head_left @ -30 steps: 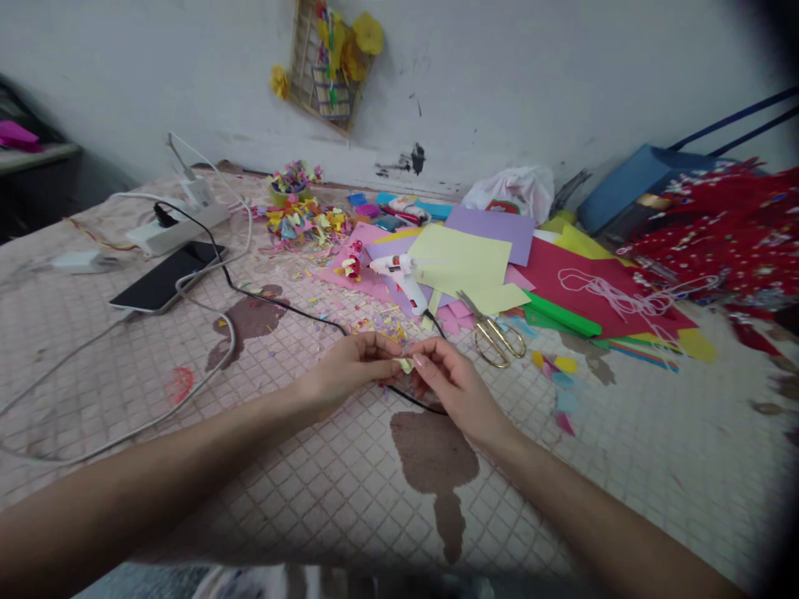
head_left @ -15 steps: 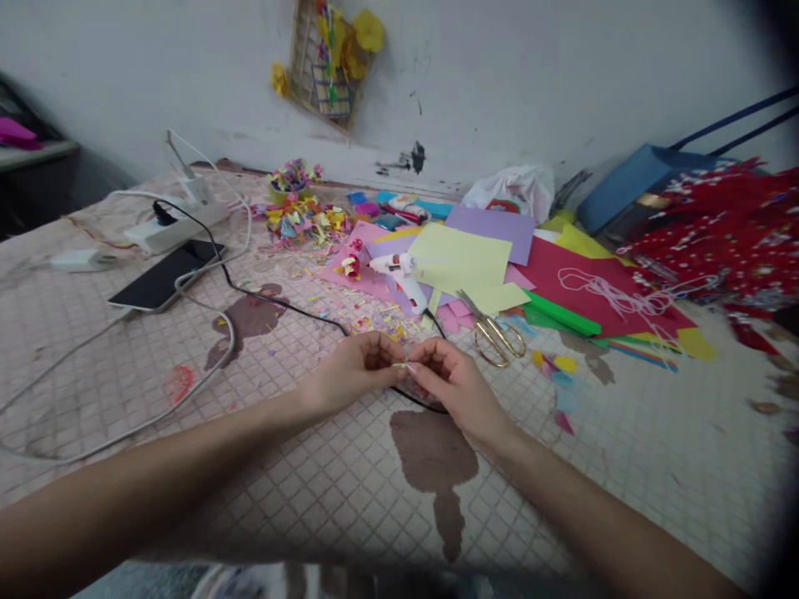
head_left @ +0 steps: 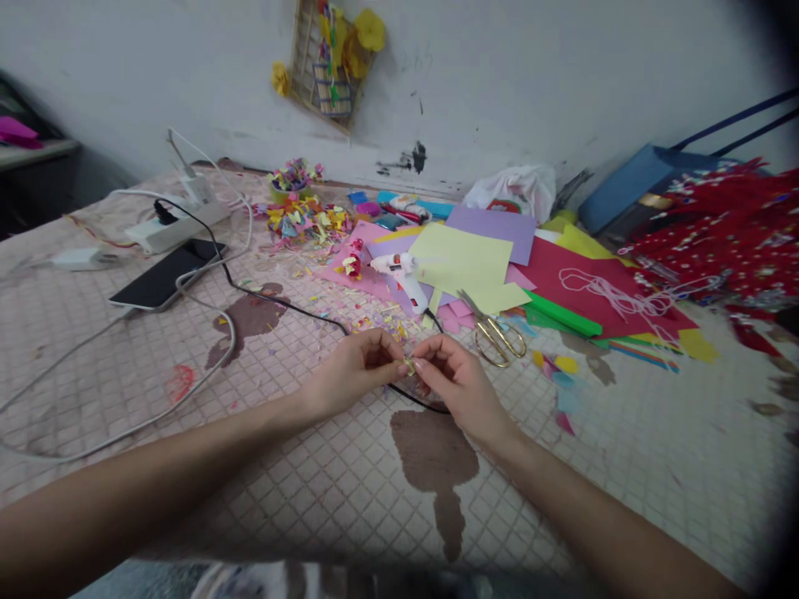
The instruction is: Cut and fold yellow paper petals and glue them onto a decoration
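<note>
Between the fingertips of both hands is a small pale yellow piece of paper (head_left: 409,366), partly hidden by the fingers. My left hand (head_left: 362,370) pinches it from the left, and my right hand (head_left: 459,383) pinches it from the right. Just beyond the hands lies a white glue gun (head_left: 403,279), its black cord (head_left: 287,308) running past them. Gold-handled scissors (head_left: 496,337) rest to the right of the glue gun. Close to its nozzle sits a small red and cream paper flower (head_left: 353,262).
Coloured paper sheets (head_left: 462,258) spread across the back right, with white string (head_left: 615,291) on them. Paper scraps (head_left: 305,218) are heaped at the back. On the left are a black phone (head_left: 167,274), a power strip (head_left: 178,225) and a white cable (head_left: 234,333). Red tinsel-like decorations (head_left: 717,233) stand far right.
My fingertips have drawn slightly apart, and more of the yellow paper piece shows between them. Both hands stay at nearly the same spot over the table.
</note>
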### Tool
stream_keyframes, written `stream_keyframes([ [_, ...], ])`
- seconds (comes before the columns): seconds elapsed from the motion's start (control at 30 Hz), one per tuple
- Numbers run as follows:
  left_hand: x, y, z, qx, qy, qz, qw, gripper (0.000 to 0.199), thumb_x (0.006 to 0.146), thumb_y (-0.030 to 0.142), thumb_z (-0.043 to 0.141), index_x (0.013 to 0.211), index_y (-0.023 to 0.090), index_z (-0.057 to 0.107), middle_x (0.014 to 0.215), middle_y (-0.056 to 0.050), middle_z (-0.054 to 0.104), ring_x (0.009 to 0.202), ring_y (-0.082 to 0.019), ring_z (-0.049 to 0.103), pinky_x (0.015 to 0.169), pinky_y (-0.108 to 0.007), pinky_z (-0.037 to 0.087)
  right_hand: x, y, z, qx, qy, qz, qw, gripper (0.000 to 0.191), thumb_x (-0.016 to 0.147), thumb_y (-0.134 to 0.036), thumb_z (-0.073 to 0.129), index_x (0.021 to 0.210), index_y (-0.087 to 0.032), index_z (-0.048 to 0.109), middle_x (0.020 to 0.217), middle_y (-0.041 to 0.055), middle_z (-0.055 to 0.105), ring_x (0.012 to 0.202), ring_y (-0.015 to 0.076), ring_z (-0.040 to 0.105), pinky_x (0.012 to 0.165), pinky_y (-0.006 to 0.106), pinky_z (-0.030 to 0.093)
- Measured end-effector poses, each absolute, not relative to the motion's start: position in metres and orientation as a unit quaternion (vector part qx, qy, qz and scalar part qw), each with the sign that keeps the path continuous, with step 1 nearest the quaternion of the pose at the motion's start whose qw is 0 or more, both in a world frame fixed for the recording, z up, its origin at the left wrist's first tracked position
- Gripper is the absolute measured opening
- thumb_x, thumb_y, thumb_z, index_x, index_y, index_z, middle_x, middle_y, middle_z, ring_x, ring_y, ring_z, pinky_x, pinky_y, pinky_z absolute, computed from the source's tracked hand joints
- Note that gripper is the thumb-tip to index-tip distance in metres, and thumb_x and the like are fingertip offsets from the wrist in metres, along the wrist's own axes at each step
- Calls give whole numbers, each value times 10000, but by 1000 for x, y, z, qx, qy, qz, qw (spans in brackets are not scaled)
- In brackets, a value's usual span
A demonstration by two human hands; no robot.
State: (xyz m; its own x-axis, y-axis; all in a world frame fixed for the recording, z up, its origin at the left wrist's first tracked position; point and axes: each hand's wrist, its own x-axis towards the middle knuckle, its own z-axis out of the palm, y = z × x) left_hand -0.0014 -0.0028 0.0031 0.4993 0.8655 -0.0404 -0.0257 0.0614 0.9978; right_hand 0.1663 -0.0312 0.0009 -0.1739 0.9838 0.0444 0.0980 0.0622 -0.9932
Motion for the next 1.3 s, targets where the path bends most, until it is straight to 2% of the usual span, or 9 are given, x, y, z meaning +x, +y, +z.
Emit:
stream_keyframes([
  [0.23, -2, -3, 9, 580, 390, 323, 638, 171, 732, 279, 639, 691, 126, 574, 640, -2, 596, 624, -106, 532, 611, -234, 412, 165, -31, 1, -465, -594, 489, 438, 97, 812, -278, 551, 827, -187, 521, 696, -23, 512, 578, 96, 481, 516, 217, 416],
  [0.6, -3, -3, 6, 608, 394, 336, 601, 172, 736, 281, 630, 699, 133, 551, 646, -4, 599, 625, -114, 544, 594, -237, 421, 164, -32, -2, -460, -563, 532, 434, 120, 789, -289, 590, 830, -200, 521, 701, -26, 511, 586, 101, 480, 521, 215, 409],
  [0.87, 0, -3, 3, 537, 369, 364, 666, 227, 704, 225, 671, 835, 136, 508, 649, 20, 582, 604, -97, 553, 603, -241, 440, 162, -33, -2, -468, -576, 509, 436, 89, 798, -255, 566, 829, -195, 508, 695, -28, 499, 582, 97, 467, 522, 215, 390],
  [1.07, 0, -3, 0, 517, 368, 367, 680, 239, 705, 214, 677, 845, 125, 503, 686, 15, 580, 620, -93, 565, 602, -232, 441, 158, -33, -2, -474, -610, 447, 451, 78, 795, -219, 548, 853, -191, 505, 769, -1, 529, 669, 117, 511, 588, 240, 420],
  [1.3, 0, 0, 4, 512, 367, 324, 705, 254, 668, 216, 710, 806, 120, 521, 722, -9, 622, 666, -107, 588, 648, -249, 442, 160, -31, -2, -474, -573, 501, 443, 101, 787, -262, 558, 853, -202, 510, 738, -18, 508, 595, 102, 473, 521, 222, 395],
])
